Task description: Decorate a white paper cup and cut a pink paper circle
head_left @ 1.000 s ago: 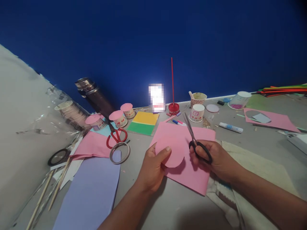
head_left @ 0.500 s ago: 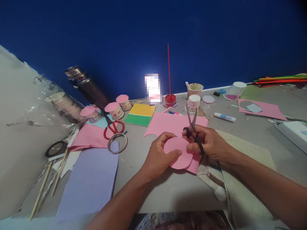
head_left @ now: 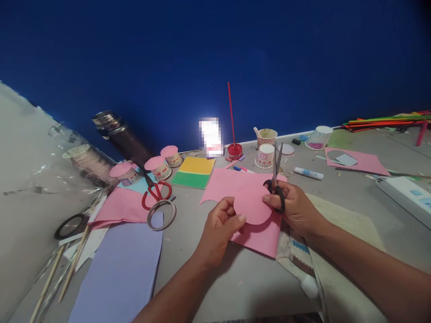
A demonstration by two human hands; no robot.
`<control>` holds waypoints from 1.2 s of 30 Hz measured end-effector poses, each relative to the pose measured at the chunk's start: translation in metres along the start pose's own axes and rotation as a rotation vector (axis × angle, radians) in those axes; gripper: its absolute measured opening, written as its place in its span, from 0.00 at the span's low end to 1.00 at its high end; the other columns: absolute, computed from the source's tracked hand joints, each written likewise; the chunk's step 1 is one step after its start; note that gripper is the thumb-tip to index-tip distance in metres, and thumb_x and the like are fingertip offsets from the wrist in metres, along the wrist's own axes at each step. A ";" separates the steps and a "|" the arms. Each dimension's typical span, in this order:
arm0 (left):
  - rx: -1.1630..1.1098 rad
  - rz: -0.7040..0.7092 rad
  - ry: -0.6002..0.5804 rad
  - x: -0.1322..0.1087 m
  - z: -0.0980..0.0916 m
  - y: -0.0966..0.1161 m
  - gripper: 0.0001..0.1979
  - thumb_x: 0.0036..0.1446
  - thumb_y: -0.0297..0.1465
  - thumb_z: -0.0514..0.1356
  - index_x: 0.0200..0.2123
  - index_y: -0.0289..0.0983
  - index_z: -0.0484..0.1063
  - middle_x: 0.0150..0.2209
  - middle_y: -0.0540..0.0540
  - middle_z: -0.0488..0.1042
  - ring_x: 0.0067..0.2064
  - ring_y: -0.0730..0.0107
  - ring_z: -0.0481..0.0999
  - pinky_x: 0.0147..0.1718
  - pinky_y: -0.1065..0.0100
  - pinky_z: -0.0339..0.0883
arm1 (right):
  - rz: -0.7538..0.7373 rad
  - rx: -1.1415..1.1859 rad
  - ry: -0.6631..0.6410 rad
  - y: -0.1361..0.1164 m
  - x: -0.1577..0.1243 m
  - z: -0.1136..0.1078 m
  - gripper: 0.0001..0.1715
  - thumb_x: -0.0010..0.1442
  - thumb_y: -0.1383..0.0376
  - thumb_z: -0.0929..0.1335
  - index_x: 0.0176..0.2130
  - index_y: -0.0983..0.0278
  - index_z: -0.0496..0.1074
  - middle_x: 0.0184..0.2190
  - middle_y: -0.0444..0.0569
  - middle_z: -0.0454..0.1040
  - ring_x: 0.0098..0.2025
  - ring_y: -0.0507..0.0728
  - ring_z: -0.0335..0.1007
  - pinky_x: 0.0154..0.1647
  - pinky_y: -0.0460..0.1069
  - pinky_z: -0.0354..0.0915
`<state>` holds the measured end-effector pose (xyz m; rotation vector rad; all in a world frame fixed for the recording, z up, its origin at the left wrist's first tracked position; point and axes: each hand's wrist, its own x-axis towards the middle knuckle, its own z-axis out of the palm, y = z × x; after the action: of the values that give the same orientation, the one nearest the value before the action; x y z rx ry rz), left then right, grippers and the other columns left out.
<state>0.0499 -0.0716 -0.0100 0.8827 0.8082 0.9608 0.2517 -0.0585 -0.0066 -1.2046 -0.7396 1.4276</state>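
A round pink paper disc [head_left: 253, 204] is held up in front of me between both hands. My left hand [head_left: 220, 226] pinches its lower left edge, thumb on top. The fingers of my right hand [head_left: 296, 204] are wrapped round black-handled scissors [head_left: 277, 172], whose blades point up and away; the right thumb also touches the disc's right edge. Below the disc lies a larger pink sheet [head_left: 259, 240] on the table. Just beyond stands an upturned white paper cup [head_left: 266, 156] with a pink window drawn on it.
On the left are red-handled scissors [head_left: 156, 193], a tape roll [head_left: 161, 215], purple paper [head_left: 117, 264] and several cups with pink tops [head_left: 157, 167]. A dark flask [head_left: 121, 139] leans behind them. To the right are a glue stick [head_left: 308, 173], a cloth [head_left: 346, 233] and a white power strip [head_left: 407, 197].
The left thumb has slid from the disc's middle to its lower left edge. The scissors have turned slightly, blades now closer together. My view has tilted up and shifted a little right.
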 end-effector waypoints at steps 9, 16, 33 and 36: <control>0.141 0.086 0.059 -0.005 0.003 0.006 0.38 0.44 0.21 0.67 0.61 0.46 0.72 0.38 0.51 0.79 0.34 0.72 0.75 0.32 0.73 0.67 | 0.084 0.083 -0.067 0.001 0.000 0.001 0.29 0.33 0.63 0.86 0.34 0.64 0.76 0.27 0.40 0.73 0.30 0.52 0.66 0.32 0.47 0.63; 0.636 0.273 -0.001 -0.007 -0.001 0.012 0.26 0.46 0.18 0.60 0.45 0.43 0.86 0.47 0.45 0.85 0.50 0.59 0.81 0.53 0.63 0.71 | 0.123 0.070 -0.108 -0.003 -0.004 0.004 0.27 0.32 0.64 0.85 0.31 0.64 0.75 0.24 0.37 0.72 0.27 0.50 0.65 0.31 0.46 0.63; 0.510 0.240 0.232 -0.002 0.005 0.008 0.04 0.52 0.33 0.72 0.27 0.40 0.84 0.29 0.46 0.81 0.33 0.64 0.76 0.37 0.64 0.70 | -0.177 -0.394 -0.233 0.006 -0.011 -0.002 0.33 0.39 0.57 0.84 0.43 0.60 0.76 0.33 0.43 0.74 0.31 0.54 0.64 0.33 0.49 0.64; 0.497 0.249 0.228 -0.003 0.006 0.006 0.05 0.52 0.34 0.73 0.27 0.39 0.85 0.28 0.47 0.79 0.32 0.65 0.74 0.35 0.65 0.68 | -0.220 -0.447 -0.187 0.011 -0.009 -0.001 0.28 0.42 0.55 0.83 0.40 0.59 0.75 0.34 0.45 0.75 0.34 0.56 0.66 0.35 0.50 0.65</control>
<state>0.0523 -0.0740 -0.0014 1.3417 1.1818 1.1113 0.2485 -0.0696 -0.0145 -1.2845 -1.3314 1.2367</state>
